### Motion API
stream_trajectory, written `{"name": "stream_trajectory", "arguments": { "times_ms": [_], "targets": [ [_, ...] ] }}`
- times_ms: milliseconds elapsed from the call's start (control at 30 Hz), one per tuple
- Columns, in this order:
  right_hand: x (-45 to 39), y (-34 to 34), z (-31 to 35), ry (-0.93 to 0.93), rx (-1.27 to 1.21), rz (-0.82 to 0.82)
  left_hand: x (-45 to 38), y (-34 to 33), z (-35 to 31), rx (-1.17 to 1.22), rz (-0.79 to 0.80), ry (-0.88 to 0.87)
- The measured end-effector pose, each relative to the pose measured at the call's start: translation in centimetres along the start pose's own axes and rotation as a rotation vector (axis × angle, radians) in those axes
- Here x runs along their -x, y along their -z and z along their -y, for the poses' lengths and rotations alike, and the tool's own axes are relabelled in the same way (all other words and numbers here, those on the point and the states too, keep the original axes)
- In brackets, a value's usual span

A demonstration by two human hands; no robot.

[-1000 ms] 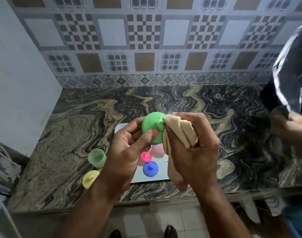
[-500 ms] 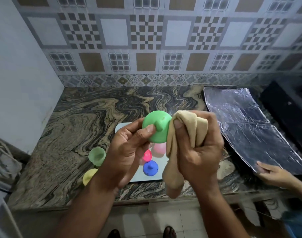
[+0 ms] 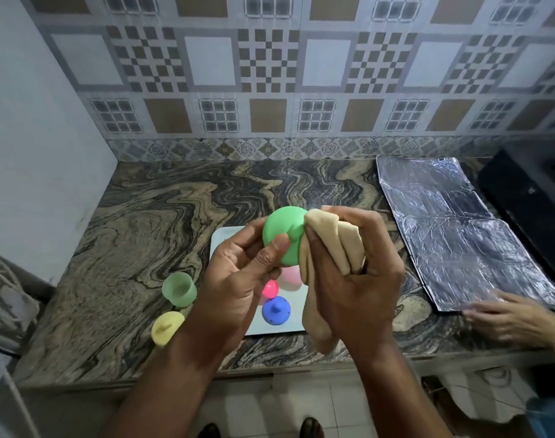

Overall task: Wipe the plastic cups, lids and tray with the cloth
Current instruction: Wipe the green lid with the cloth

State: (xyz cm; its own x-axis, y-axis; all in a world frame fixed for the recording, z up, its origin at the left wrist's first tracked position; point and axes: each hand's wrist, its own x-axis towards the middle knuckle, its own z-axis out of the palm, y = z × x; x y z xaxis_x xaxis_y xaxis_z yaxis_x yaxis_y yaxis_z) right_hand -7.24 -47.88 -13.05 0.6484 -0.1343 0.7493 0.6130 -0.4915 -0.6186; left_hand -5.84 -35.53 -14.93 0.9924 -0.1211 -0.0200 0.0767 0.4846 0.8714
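My left hand [image 3: 238,279] holds a green lid [image 3: 280,229] above the white tray [image 3: 225,240], thumb across its face. My right hand [image 3: 355,279] grips a bunched beige cloth [image 3: 336,245] pressed against the lid's right side, with the cloth's tail hanging down. On the tray below lie a blue lid [image 3: 276,310], a bright pink lid [image 3: 270,289] and a pale pink cup [image 3: 291,275], partly hidden by my hands. A green cup [image 3: 178,289] and a yellow lid [image 3: 166,327] stand on the marble counter [image 3: 137,235] left of the tray.
A sheet of silver foil [image 3: 453,235] lies on the counter at the right, with another person's hand [image 3: 506,320] on its near corner. A black appliance [image 3: 532,197] stands at the far right. Tiled wall behind, a plain wall on the left.
The foil sheet, held up at the right a second ago, now lies flat on the counter. My right hand with the cloth has shifted slightly over the green lid.
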Motion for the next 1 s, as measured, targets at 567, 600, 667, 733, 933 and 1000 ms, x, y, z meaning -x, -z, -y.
{"name": "stream_trajectory", "arguments": {
  "times_ms": [567,600,667,733,933,1000],
  "targets": [
    [-2.8,2.3,-3.7,-0.387,-0.401,-0.014,-1.4,1.4,-1.3,-0.116,0.181,0.071],
    [-2.2,2.1,-3.5,-0.385,-0.389,0.013,-1.5,1.3,-1.3,-0.083,0.171,0.086],
    [-1.4,1.6,-3.0,-0.393,-0.363,0.004,-1.5,1.0,-0.8,-0.040,0.130,0.107],
    [-0.9,1.2,-2.9,-0.398,-0.314,-0.069,-1.2,0.1,-0.6,0.008,0.067,0.130],
    [-0.6,0.9,-3.3,-0.353,-0.193,-0.143,-0.2,-1.1,0.2,0.050,0.044,0.101],
    [-0.6,1.3,-3.4,-0.282,-0.163,-0.090,-0.4,-0.7,0.3,0.023,0.042,0.093]
  ]
}}
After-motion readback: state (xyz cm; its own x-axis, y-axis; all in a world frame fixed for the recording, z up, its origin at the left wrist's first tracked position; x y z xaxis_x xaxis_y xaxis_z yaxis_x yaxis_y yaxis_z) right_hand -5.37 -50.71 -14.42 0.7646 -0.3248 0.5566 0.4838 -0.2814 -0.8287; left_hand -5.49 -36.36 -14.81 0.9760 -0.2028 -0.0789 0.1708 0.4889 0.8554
